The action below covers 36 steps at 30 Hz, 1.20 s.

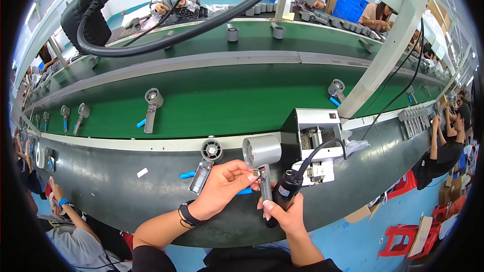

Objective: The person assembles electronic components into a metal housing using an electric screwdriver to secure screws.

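In front of me is a grey handheld fan (262, 151), its round head up and its handle pointing toward me. My left hand (227, 184) is closed in a pinch on a small circuit board (258, 174) with wires at the top of the handle. My right hand (288, 214) wraps a black electric screwdriver (283, 194), tip down, while its thumb presses the lower handle of the fan. A blue battery cell (245, 191) shows behind my left fingers. Just left stands another fan (212, 150) with an opened handle, a blue cell (187, 175) beside it.
A boxy screw feeder machine (317, 143) stands right of the fan, below a metal post (385, 45). Beyond the dark worktable (151, 156), a green conveyor belt (227, 98) carries more fans. Several fans (414, 122) lie grouped at right. Co-workers sit across and on both sides.
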Motion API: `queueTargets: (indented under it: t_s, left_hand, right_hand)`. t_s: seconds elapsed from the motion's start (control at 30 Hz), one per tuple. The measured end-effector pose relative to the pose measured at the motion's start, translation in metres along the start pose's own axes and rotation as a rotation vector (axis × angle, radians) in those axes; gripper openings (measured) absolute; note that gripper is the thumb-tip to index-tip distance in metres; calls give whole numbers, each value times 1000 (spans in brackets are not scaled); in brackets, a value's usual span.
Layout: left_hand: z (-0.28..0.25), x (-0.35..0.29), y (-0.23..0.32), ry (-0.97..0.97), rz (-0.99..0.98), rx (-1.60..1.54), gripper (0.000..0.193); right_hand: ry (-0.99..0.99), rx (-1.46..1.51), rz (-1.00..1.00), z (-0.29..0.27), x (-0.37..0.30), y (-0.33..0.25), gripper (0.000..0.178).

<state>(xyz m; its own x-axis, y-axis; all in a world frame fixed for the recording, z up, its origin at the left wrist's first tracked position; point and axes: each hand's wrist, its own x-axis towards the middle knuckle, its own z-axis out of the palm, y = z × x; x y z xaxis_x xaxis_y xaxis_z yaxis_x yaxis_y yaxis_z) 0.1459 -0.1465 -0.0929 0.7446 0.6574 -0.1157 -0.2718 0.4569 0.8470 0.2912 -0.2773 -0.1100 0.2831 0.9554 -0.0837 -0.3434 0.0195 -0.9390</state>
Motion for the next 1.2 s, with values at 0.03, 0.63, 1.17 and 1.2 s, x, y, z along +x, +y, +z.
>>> queueTargets:
  t_s: [0.03, 0.63, 1.17, 1.2]
  left_hand:
    - [1, 0, 1, 14, 3, 14, 11]
    - [-6, 2, 7, -117, -119, 132, 27]
    - [-22, 14, -30, 4, -146, 628, 16]
    - [-23, 14, -34, -5, -136, 648, 16]
  right_hand:
    - [0, 0, 0, -1, 0, 0, 41]
    - [-95, 96, 61, 0, 4, -3, 38]
    - [485, 171, -945, -52, 1, -59, 66]
    - [505, 126, -1003, -55, 5, -64, 66]
